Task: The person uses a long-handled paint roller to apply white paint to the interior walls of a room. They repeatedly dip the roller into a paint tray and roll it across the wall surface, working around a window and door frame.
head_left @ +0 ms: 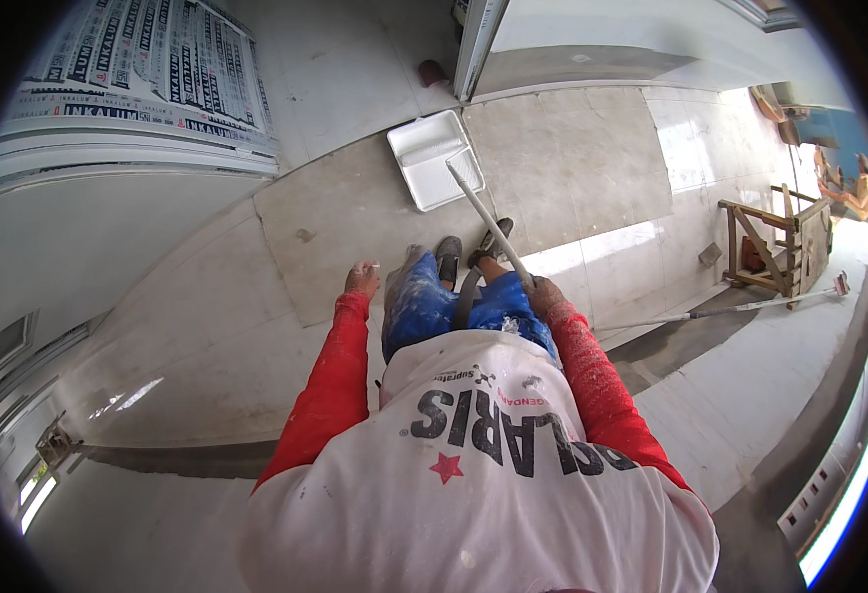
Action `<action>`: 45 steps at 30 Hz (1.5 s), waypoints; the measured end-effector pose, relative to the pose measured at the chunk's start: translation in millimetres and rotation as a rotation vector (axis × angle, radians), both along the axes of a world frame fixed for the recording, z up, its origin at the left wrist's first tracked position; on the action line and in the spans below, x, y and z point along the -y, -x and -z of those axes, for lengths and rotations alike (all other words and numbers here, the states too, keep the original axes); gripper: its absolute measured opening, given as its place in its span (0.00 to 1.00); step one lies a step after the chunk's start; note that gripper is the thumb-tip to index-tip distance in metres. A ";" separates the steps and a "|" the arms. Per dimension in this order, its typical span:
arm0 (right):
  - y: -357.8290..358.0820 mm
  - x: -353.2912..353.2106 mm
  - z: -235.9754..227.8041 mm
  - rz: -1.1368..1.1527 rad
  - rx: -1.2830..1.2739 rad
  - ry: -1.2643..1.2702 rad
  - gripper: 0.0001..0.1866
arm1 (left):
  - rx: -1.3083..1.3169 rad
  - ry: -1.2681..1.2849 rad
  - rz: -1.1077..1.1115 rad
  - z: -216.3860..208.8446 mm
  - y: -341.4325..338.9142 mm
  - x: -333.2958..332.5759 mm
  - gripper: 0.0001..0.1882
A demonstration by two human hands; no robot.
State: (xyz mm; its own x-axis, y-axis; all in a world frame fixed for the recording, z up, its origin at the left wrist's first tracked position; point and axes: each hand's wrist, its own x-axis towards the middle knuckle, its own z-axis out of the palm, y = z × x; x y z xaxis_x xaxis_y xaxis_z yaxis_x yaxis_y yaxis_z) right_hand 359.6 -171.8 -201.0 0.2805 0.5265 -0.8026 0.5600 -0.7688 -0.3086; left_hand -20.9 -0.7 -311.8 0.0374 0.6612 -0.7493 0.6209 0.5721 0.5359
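My right hand (544,296) is wrapped round the pale pole of a paint roller (493,225). The pole slants up and to the left, its far end over a white paint tray (413,188) on the floor. A whitish roller head seems to lie across the tray, hard to tell apart from the white inside. To the left, my left hand (363,279) hangs beside my leg with its fingers curled. A small white bit shows at its fingertips; whether it is an object or paint is unclear. Paint specks cover my red sleeves and blue shorts.
Brownish sheeting (340,222) covers part of the tiled floor. Wrapped panels (147,59) stand at the upper left. At right are a wooden trestle (794,242) and a second long pole (696,315) with a roller-like end. Another person (857,193) is at the far right.
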 end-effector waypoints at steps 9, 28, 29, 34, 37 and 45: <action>-1.1 56.1 -18.3 -0.046 0.024 0.051 0.23 | 0.161 -0.014 -0.052 -42.1 -14.2 13.9 0.20; 7.3 78.8 -62.7 -0.088 0.036 0.133 0.23 | 0.013 0.141 -0.117 -16.3 34.1 6.9 0.17; 7.8 67.6 -60.4 -0.093 0.042 0.134 0.23 | -0.003 0.143 -0.103 -10.4 38.8 5.8 0.18; 12.6 19.2 -54.4 -0.066 0.040 0.079 0.24 | -0.158 0.155 0.106 6.4 9.7 -10.9 0.18; -8.5 13.0 -41.2 -0.198 0.091 -0.009 0.26 | -0.174 0.113 0.183 41.3 -10.4 -10.4 0.19; -72.8 103.9 -151.8 -0.359 0.253 -0.156 0.27 | 0.712 0.695 -0.326 -18.7 -251.4 -35.8 0.38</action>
